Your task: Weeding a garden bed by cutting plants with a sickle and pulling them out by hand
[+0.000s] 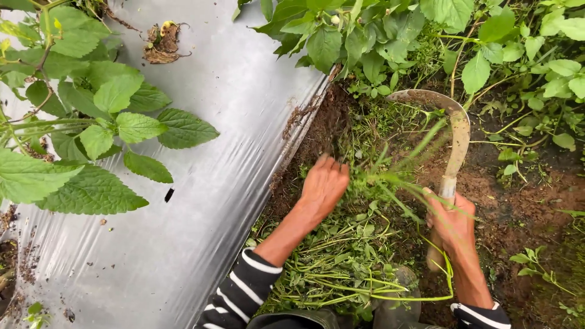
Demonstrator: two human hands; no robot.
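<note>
Silver plastic mulch sheet covers the bed on the left, leafy plants over it, bare soil furrow on the right. Cut weed pile lies betw the forearms. Left hand clamps a tuft of grass at the sheet edge; right hand is closed round the sickle handle, blade curving over the tuft just beyond left fingers. Risk, imo: blade nicks the fingers or slits the sheet, both v close to the edge
</note>
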